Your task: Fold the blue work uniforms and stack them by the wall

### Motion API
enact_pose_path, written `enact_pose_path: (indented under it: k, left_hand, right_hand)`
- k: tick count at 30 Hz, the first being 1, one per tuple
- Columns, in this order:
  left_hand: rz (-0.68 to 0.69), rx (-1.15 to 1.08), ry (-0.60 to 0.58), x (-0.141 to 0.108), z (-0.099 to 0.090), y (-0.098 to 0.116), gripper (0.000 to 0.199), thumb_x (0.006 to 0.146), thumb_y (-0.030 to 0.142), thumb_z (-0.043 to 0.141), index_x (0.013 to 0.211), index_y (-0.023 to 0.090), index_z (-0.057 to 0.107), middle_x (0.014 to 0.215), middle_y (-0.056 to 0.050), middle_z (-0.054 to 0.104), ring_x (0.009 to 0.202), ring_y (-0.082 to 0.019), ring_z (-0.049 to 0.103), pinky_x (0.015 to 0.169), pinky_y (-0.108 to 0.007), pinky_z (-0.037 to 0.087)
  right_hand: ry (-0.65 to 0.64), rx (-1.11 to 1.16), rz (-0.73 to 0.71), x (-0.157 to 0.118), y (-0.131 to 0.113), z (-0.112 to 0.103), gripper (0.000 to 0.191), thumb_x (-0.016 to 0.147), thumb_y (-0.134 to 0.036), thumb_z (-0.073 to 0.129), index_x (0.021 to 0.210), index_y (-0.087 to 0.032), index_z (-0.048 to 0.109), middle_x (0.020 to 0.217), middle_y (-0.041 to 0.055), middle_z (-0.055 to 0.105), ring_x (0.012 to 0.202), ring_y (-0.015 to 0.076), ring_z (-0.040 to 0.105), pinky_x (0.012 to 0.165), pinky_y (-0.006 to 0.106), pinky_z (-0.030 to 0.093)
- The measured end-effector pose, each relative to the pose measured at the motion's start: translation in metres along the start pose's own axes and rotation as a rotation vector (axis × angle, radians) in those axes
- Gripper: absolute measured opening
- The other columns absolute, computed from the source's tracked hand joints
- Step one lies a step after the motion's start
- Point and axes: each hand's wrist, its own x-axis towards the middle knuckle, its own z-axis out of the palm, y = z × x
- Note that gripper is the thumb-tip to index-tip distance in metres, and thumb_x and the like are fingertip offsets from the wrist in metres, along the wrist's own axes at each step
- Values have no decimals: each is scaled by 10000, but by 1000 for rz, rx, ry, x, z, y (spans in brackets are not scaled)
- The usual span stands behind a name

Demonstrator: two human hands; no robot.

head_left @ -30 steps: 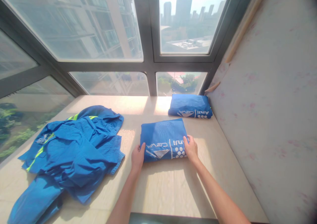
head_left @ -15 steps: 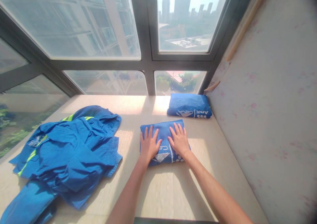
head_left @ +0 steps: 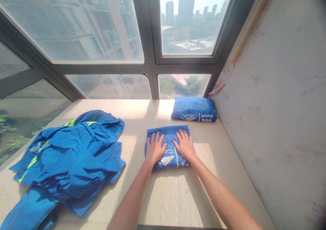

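Note:
A blue garment folded into a flat rectangle (head_left: 170, 135) lies on the pale wooden surface in front of me, its white printed logo upside down along the near side. My left hand (head_left: 155, 148) rests flat on its left half, fingers spread. On the right half lies my right hand (head_left: 183, 145), also palm down with its fingers apart. Neither hand grips the cloth. Parts of the logo are covered by my hands.
A second folded blue garment (head_left: 195, 108) with the same white print sits by the window at the back right. Loose blue clothing (head_left: 76, 155) with yellow-green stripes is heaped at the left. A flower-patterned wall (head_left: 275, 121) bounds the right side; window frames (head_left: 102, 69) rise behind.
Both hands have slid slightly toward me on the folded garment, and its far left corner has shifted a little. The other garments lie as before.

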Motion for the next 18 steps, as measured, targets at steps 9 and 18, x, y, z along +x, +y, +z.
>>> enact_pose_path:
  k: [9,18]
  left_hand:
    - [-35,-55,53,-42,-7,30,569,906,294,525,1467,201,505,1599,-149,377,1479,-375,293,1196,-610,179]
    - [-689,-751,-63,-128,-13,-8,805,833,521,621,1478,127,342,1355,-212,587,1178,-358,638,989,-473,513]
  right_hand:
    - [61,51,-1,-49,15,-8,532,926,-286,479,1441,-166,529,1590,144,385,1491,310,299,1222,533,180]
    - [118,489,469,-153,69,-8,663,893,-487,463,1427,-94,491,1309,210,640,1184,336,638,1020,480,496]
